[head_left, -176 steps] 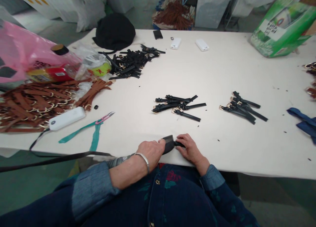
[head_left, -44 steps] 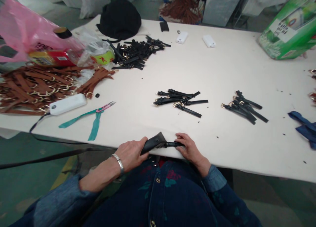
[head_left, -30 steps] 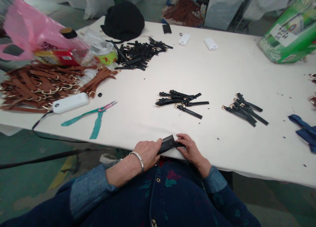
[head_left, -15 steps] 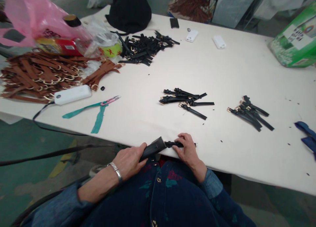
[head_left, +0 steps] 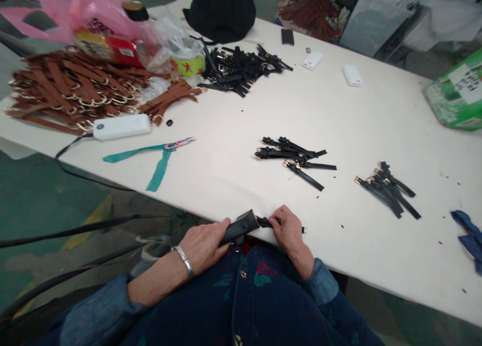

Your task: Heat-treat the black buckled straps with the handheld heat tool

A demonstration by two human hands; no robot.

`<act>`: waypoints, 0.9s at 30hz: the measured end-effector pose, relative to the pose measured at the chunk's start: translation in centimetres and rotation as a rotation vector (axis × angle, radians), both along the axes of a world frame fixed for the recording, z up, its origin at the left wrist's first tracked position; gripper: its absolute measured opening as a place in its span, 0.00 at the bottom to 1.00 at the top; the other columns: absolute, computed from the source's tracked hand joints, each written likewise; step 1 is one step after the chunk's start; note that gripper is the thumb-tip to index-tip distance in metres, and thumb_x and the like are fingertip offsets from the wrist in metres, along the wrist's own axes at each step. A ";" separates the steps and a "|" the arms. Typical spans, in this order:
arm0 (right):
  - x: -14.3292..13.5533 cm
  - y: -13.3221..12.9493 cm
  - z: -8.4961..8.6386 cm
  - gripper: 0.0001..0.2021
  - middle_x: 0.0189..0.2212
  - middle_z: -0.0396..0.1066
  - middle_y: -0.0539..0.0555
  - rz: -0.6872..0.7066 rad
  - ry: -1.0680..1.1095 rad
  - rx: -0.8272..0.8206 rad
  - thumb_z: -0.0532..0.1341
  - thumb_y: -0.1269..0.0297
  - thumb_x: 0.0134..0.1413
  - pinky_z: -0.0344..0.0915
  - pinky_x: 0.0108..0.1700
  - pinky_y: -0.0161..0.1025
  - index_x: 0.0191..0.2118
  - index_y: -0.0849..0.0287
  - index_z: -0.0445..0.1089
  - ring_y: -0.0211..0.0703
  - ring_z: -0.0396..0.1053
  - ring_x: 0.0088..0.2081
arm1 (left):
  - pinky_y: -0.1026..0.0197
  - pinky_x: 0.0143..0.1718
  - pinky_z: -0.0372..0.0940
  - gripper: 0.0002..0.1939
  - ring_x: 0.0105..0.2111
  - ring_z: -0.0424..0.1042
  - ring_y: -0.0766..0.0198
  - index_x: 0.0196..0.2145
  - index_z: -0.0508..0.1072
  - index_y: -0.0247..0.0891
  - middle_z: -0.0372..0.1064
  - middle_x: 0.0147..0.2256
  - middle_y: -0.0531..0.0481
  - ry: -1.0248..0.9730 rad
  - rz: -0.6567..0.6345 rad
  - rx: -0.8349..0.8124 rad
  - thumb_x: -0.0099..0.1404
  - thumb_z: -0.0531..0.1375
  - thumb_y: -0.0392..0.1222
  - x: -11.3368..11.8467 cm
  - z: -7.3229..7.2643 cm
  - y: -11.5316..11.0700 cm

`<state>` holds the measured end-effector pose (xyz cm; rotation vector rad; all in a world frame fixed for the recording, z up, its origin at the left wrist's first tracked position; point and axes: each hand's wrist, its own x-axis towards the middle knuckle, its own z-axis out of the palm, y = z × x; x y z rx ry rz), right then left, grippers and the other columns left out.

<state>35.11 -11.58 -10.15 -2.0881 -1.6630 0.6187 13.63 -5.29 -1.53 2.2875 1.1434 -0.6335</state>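
Observation:
My left hand (head_left: 205,243) is wrapped round a dark, tube-like tool (head_left: 241,226) whose exact kind I cannot make out. The tool's wide end meets a short black buckle strap (head_left: 264,222) at the table's front edge. With fingers closed, my right hand (head_left: 288,230) pinches this strap and covers its middle; its cut end shows to the right. Just beyond my hands lies a small pile of black buckle straps (head_left: 289,155) with gold buckles. Another small pile of straps (head_left: 387,188) is farther right.
At the back left are brown straps (head_left: 75,90), a pink bag (head_left: 86,9) and a black strap heap (head_left: 241,67). Pink-handled thread snips (head_left: 175,144) and a white power bank (head_left: 122,126) lie left. A green package (head_left: 459,92) stands right.
The whole view has turned a little. My right fingers have closed in from a more spread pose onto the strap; the tool stays against its left end.

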 end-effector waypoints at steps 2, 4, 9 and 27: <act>-0.2 -0.1 0.0 0.07 0.26 0.62 0.50 0.007 -0.007 0.008 0.56 0.68 0.50 0.55 0.30 0.34 0.23 0.57 0.66 0.37 0.61 0.28 | 0.60 0.32 0.61 0.13 0.34 0.69 0.58 0.40 0.59 0.43 0.69 0.33 0.48 -0.017 -0.002 0.002 0.58 0.48 0.48 -0.2 -0.2 0.0; -0.4 -0.1 0.1 0.07 0.26 0.62 0.51 0.009 -0.024 0.019 0.54 0.68 0.50 0.55 0.31 0.34 0.24 0.58 0.64 0.37 0.61 0.28 | 0.59 0.32 0.61 0.13 0.34 0.69 0.58 0.40 0.59 0.43 0.69 0.33 0.48 -0.025 -0.004 0.001 0.58 0.48 0.48 -0.4 -0.3 -0.1; -0.8 -0.2 -0.2 0.07 0.28 0.61 0.52 0.004 -0.095 0.019 0.51 0.69 0.53 0.55 0.35 0.36 0.26 0.59 0.61 0.39 0.60 0.31 | 0.60 0.33 0.61 0.13 0.34 0.69 0.59 0.41 0.59 0.43 0.69 0.34 0.48 -0.029 0.012 -0.005 0.58 0.48 0.48 -0.5 -0.3 -0.1; 1.5 -2.3 0.9 0.09 0.31 0.64 0.53 0.078 -0.059 0.033 0.60 0.60 0.46 0.55 0.38 0.39 0.34 0.57 0.65 0.43 0.60 0.35 | 0.60 0.32 0.60 0.13 0.33 0.69 0.58 0.41 0.59 0.44 0.69 0.33 0.49 -0.059 -0.017 0.019 0.59 0.46 0.48 -1.0 -0.8 -0.3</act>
